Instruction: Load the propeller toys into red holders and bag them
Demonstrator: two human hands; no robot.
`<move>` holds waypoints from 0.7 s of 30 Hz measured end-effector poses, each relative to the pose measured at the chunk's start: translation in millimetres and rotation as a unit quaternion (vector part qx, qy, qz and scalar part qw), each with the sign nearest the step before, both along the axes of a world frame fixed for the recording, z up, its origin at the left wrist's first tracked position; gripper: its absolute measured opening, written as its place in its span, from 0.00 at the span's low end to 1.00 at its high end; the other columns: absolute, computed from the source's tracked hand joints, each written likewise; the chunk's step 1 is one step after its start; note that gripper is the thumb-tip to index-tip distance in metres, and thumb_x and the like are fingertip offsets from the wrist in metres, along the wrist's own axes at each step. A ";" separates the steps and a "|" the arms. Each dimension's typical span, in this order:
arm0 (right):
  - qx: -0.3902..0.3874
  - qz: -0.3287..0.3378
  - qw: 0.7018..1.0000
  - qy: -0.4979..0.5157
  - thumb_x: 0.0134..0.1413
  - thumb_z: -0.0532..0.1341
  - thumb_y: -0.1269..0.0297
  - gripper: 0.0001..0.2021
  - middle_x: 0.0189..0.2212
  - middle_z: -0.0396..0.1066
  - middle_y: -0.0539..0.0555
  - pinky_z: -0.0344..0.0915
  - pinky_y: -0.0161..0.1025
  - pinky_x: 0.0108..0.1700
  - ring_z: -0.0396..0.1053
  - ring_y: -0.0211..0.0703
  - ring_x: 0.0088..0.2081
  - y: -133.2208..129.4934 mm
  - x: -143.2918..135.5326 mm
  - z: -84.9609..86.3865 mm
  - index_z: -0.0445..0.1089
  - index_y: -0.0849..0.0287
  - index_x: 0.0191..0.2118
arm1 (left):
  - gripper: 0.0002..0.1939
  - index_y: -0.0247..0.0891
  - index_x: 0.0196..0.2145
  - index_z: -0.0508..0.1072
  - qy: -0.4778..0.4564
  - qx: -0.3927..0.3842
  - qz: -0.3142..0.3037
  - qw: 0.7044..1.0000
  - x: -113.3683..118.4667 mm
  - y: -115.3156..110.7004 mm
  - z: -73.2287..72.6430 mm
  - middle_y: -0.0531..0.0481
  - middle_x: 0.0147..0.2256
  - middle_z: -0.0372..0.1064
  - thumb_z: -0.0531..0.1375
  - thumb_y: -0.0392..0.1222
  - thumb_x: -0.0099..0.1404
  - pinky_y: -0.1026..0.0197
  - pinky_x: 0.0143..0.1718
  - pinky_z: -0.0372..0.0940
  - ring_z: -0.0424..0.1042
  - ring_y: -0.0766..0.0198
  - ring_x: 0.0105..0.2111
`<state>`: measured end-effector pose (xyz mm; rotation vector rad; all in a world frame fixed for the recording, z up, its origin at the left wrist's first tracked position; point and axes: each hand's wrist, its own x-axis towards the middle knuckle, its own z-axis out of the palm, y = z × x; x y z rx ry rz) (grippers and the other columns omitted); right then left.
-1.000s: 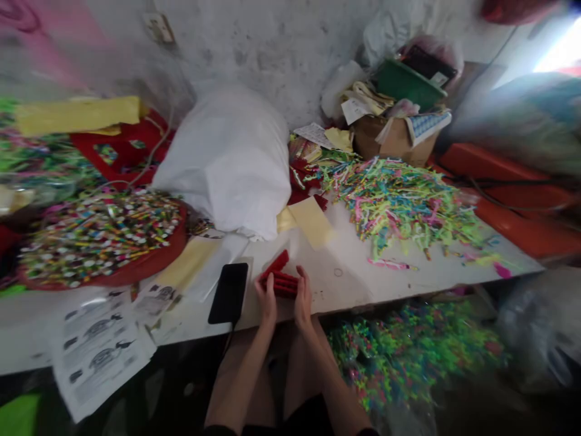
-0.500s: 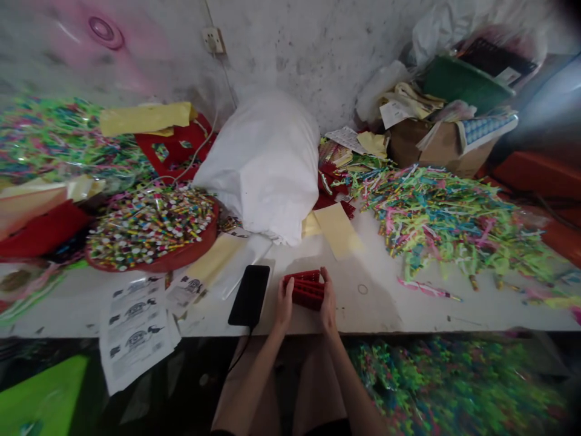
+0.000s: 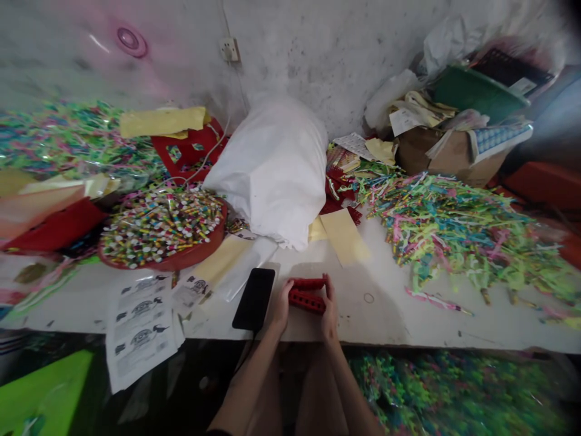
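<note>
Head view: red pieces [image 3: 307, 300] sit between left hand [image 3: 282, 306] and right hand [image 3: 330, 309], fingers slightly curled, holding their ends.

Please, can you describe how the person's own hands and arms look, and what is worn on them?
The left hand and right hand are bare, without gloves. No watch or bracelet shows on the wrists, and the forearms are uncovered. A dark sleeve edge just shows at the bottom of the left arm.
</note>
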<state>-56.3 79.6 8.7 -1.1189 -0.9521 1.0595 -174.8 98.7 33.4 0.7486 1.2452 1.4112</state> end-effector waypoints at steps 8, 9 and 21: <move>-0.059 -0.003 0.998 -0.002 0.55 0.47 0.50 0.25 0.55 0.63 0.58 0.55 0.45 0.57 0.60 0.45 0.56 5.3 -2.5 12.5 0.63 0.58 0.53 | 0.15 0.36 0.30 0.72 -0.008 -0.002 -0.082 0.997 -1.7 2.9 2.9 0.48 0.34 0.73 0.54 0.51 0.55 0.55 0.48 0.61 0.70 0.56 0.40; -0.076 -0.001 0.997 0.003 0.56 0.46 0.49 0.25 0.52 0.67 0.57 0.58 0.45 0.55 0.63 0.45 0.53 4.9 -3.0 14.3 0.65 0.57 0.51 | 0.16 0.37 0.30 0.72 -0.003 -0.003 -0.078 0.997 -0.4 2.7 2.8 0.48 0.34 0.73 0.54 0.52 0.55 0.55 0.47 0.61 0.70 0.56 0.39; -0.111 -0.036 0.992 0.053 0.53 0.42 0.42 0.27 0.31 0.75 0.55 0.67 0.45 0.42 0.72 0.47 0.35 1.1 -10.8 -1.9 0.68 0.59 0.34 | 0.14 0.40 0.25 0.65 0.005 -0.034 0.017 0.999 8.0 -0.6 -8.0 0.48 0.31 0.72 0.55 0.54 0.55 0.53 0.49 0.60 0.68 0.53 0.43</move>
